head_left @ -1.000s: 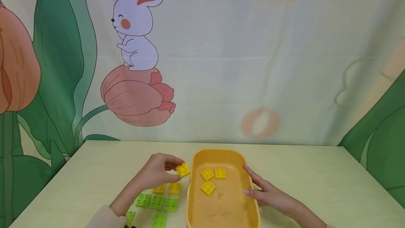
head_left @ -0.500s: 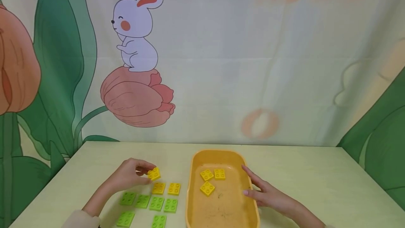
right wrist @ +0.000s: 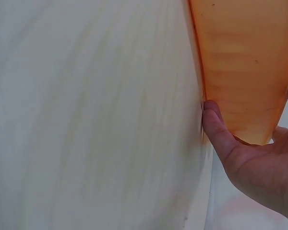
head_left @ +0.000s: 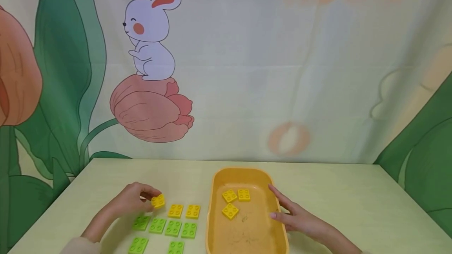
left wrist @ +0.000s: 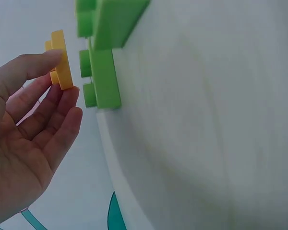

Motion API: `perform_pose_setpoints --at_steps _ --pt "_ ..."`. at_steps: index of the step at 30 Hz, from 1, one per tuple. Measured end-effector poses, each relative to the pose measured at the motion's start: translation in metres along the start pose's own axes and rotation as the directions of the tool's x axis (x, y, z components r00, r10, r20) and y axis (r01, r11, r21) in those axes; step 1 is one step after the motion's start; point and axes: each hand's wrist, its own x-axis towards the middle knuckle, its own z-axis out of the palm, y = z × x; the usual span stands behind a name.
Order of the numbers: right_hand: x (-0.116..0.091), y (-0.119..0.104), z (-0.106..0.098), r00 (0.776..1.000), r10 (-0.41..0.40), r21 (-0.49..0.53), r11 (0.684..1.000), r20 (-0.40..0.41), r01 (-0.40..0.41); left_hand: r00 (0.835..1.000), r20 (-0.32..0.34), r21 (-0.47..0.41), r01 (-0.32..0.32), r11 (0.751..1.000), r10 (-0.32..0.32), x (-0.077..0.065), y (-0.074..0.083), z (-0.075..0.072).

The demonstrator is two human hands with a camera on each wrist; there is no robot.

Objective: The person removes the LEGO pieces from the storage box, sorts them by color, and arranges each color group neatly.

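Observation:
My left hand (head_left: pixel 130 199) pinches a yellow toy building block (head_left: pixel 158 201) between thumb and fingertips. In the left wrist view the block (left wrist: pixel 61 60) is held on edge, close to green blocks (left wrist: pixel 103 76). Two more yellow blocks (head_left: pixel 175 211) lie on the table to its right, above a row of green blocks (head_left: pixel 157 225). At the right side of a yellow-orange tray (head_left: pixel 243 173), my right hand (head_left: pixel 300 218) holds the rim, thumb and index tips over it. The right wrist view shows other fingers against its outer wall (right wrist: pixel 249 72). Three yellow blocks (head_left: pixel 230 211) lie inside the tray.
Two further green blocks (head_left: pixel 138 245) lie nearer the front edge, left of the tray. A pale table (head_left: pixel 328 191) carries everything. Behind it hangs a backdrop (head_left: pixel 240 69) printed with a rabbit and flowers.
My left hand has carried the yellow block leftward from the tray's left edge, and down toward the table beside the other yellow blocks. The right hand stays at the tray.

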Motion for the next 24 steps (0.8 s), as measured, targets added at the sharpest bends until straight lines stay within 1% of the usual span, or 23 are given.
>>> perform_pose_setpoints --at_steps 6,13,20,24 --pt "-0.0003 -0.0002 0.0001 1.000 0.000 0.004 1.000 0.001 0.000 0.999 0.020 0.037 0.049 0.998 -0.050 0.0018 -0.0036 0.0006" --pt "-0.0006 -0.0002 0.0007 1.000 -0.005 -0.006 1.000 0.002 0.006 0.998 0.048 0.062 0.047 0.997 -0.050 0.0039 -0.0025 0.0026" --pt "-0.0004 -0.0003 0.0005 1.000 -0.010 -0.002 1.000 0.002 0.010 0.993 0.055 0.064 0.097 0.993 -0.100 0.0081 0.0005 0.0058" --pt "0.0000 -0.0004 0.0003 1.000 -0.016 0.010 1.000 0.010 0.016 0.994 0.072 0.061 0.077 0.995 -0.081 0.0088 -0.0004 0.0056"
